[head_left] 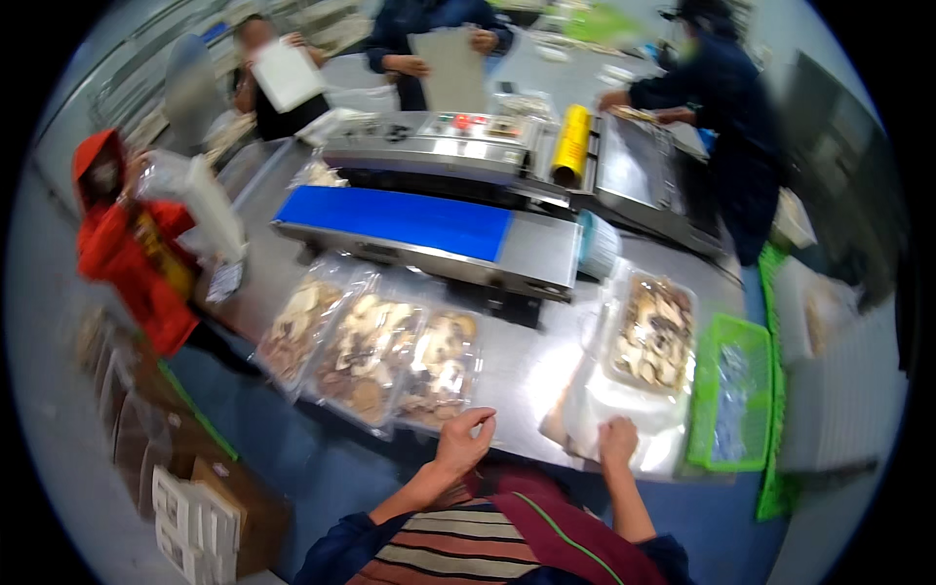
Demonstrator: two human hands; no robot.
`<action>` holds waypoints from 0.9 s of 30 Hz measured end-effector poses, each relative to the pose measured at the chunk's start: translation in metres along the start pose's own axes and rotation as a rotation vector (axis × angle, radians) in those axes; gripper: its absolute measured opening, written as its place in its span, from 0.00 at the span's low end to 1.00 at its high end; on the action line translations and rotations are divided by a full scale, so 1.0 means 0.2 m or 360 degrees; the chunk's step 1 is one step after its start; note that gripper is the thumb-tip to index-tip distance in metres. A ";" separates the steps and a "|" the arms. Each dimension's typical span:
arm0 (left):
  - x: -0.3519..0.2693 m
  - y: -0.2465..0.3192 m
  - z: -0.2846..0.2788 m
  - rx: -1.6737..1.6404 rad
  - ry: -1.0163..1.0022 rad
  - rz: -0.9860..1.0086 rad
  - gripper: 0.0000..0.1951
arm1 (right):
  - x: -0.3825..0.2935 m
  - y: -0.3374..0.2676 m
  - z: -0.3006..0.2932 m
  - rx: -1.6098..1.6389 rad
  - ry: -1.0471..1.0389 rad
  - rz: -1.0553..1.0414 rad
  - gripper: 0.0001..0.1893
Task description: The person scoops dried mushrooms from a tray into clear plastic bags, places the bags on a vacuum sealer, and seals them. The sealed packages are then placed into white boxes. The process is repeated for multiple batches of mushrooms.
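My left hand [466, 440] is by the near corner of a bagged tray of dried mushroom slices [441, 363], thumb and forefinger apart, with nothing seen between them. Two more such packs lie to its left, a middle tray [373, 351] and a left tray [301, 325]. On the right, another tray of sliced dried food [653, 333] lies on clear plastic bags [654, 420]. My right hand [619, 441] rests over the near part of this plastic with fingers curled; whether it pinches the film cannot be made out.
A band sealer with a blue conveyor belt [395, 216] stands across the steel table [523, 380]. Beside it are a yellow roll [572, 146] and a green basket [731, 395]. Several people work around the table, one in a red jacket [135, 248]. Cardboard boxes [248, 519] stand lower left.
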State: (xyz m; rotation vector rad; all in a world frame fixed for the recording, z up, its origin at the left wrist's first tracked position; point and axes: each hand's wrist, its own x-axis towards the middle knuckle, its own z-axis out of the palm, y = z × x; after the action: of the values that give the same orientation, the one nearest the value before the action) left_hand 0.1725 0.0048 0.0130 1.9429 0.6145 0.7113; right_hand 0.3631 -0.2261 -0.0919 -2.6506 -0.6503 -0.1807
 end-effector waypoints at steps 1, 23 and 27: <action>0.03 0.00 -0.05 0.0057 0.0136 -0.0034 0.08 | -0.01 0.02 -0.02 0.0149 -0.0006 0.0053 0.10; 0.07 -1.46 -1.94 -0.0343 0.1999 -0.1420 0.38 | 0.00 0.03 -0.04 0.0054 -0.0266 0.0151 0.21; 0.15 -1.51 -1.98 -0.0816 0.1923 -0.1635 0.28 | 0.04 0.13 -0.02 0.0086 -0.0303 0.0126 0.20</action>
State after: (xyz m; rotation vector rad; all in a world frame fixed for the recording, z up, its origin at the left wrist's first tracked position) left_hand -0.1197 0.3937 -0.0971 0.3769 1.7392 1.1216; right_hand 0.3817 -0.2458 -0.0954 -2.6564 -0.5988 0.1121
